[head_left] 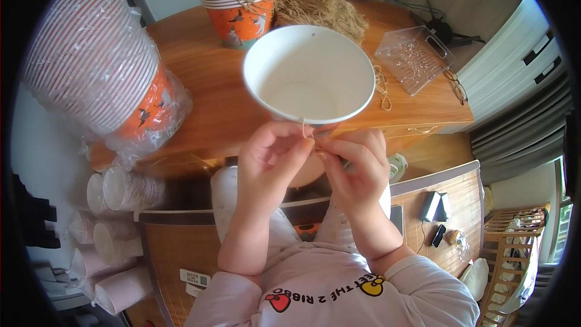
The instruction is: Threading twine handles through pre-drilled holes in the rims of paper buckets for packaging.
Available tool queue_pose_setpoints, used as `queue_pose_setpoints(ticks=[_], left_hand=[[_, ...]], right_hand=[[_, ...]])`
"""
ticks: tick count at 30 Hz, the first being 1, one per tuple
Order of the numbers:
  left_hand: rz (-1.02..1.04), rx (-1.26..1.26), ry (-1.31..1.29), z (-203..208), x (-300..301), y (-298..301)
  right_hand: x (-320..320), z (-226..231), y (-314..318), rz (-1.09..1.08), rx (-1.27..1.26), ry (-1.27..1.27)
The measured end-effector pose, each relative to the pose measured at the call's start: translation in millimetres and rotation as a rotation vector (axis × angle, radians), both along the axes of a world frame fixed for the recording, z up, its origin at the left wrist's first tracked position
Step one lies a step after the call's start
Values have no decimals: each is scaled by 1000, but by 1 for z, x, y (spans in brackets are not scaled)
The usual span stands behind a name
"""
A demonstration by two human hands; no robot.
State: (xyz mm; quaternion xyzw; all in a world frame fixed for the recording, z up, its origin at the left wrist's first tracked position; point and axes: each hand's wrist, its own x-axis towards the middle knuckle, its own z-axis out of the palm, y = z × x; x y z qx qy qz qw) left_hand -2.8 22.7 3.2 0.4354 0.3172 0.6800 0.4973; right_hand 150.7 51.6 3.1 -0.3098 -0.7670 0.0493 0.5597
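A white-lined paper bucket stands at the near edge of the wooden table, its mouth tilted toward me. A small dark hole shows in its far wall. At the near rim, a thin tan twine rises between my hands. My left hand pinches it between thumb and index finger, just below the rim. Close beside it, my right hand is closed too, fingertips pinched on the twine. Fingers hide most of the twine and any hole in the near wall.
Behind stand stacked orange-patterned buckets with twine loops, beside a heap of twine. A clear plastic tray holds small bits; eyeglasses lie near it. Plastic-wrapped buckets lean at left, above white bucket stacks.
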Motion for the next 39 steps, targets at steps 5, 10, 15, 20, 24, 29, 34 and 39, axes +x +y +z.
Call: queue_pose_setpoints(ticks=[5, 10, 15, 20, 24, 29, 34, 39], left_hand=[[-144, -9, -76, 2, -3, -2], [-132, 20, -35, -4, -3, 1], [96, 60, 57, -1, 4, 0], [380, 113, 321, 0, 9, -5], [715, 320, 799, 4, 3, -3], [832, 433, 975, 11, -2, -3], [813, 417, 991, 13, -2, -2], [661, 256, 648, 7, 2, 0]], right_hand=[[-1, 6, -2, 48, 8, 21], [1, 12, 0, 22, -40, -24], [-2, 21, 1, 11, -16, -78], [-9, 30, 0, -48, 34, -64], [-11, 38, 4, -57, 124, -129], [-10, 49, 10, -38, 133, -214], [-13, 54, 15, 40, 133, -287], [-13, 38, 16, 79, 130, -79]])
